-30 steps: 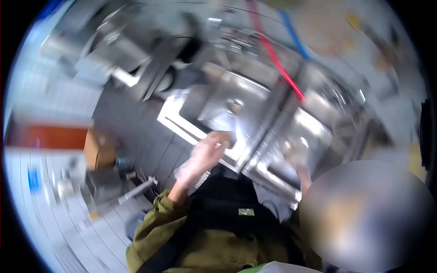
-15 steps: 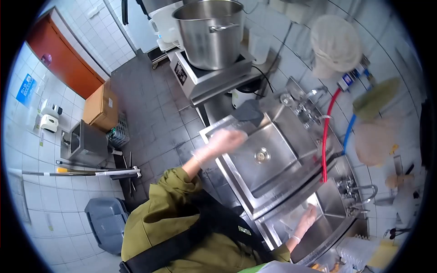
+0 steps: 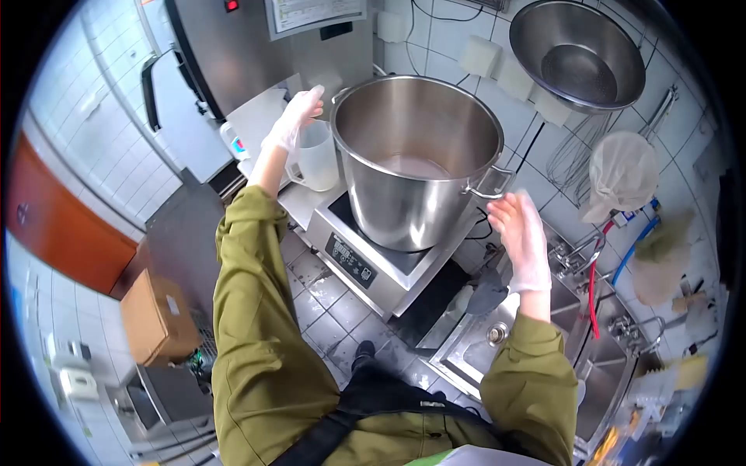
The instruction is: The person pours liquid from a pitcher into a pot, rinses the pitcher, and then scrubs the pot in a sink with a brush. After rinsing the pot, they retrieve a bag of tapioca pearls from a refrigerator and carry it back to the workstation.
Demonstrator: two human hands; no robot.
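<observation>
A large steel stockpot (image 3: 412,206) stands on an induction cooker (image 3: 373,260) in front of me. A thin, pale brownish layer shows at its bottom. My left hand (image 3: 295,116), in a clear glove, is raised beside the pot's left handle (image 3: 340,95), its fingers loosely bent and holding nothing. A clear plastic jug (image 3: 315,159) stands just below that hand. My right hand (image 3: 519,237), also gloved, is just below the right handle (image 3: 489,185). Its fingers are stretched out and hold nothing; contact with the handle is not clear.
Steel sinks (image 3: 497,334) with taps lie on the right, a dark grey cloth-like thing (image 3: 487,293) at their edge. A steel bowl (image 3: 579,58), whisks (image 3: 575,167) and a white mesh bag (image 3: 622,171) hang on the wall. A cardboard box (image 3: 159,318) is at left.
My view has turned from the sinks to the stockpot. Both hands have left the sink area and come up on either side of the pot.
</observation>
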